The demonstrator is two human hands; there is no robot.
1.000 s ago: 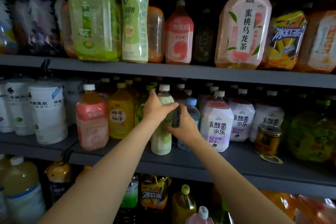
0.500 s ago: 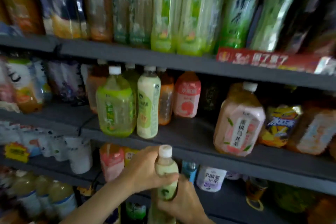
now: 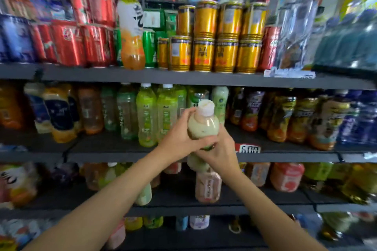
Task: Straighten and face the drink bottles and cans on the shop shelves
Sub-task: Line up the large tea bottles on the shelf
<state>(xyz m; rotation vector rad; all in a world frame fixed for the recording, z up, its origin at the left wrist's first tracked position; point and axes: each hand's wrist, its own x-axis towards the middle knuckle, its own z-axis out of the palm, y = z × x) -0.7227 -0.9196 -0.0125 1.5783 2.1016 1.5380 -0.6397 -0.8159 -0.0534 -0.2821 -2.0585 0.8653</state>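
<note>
**Both hands clasped on one pale bottle, centre frame**

The grip is two-handed: the left hand curls round the pale green bottle from the left, the right hand grasps it lower down. The bottle is held in front of the middle shelf, white cap up. Gold cans stand stacked at upper centre.

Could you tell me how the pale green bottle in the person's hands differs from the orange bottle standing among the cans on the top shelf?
The pale green bottle is held off the shelf by the left hand and right hand; the orange bottle stands on the top shelf. The pale green bottle holds milky light-green liquid; the orange bottle's lower half is orange under a white label. The pale green bottle tilts towards the camera; the orange bottle stands upright. Both are plastic drink bottles.
</note>
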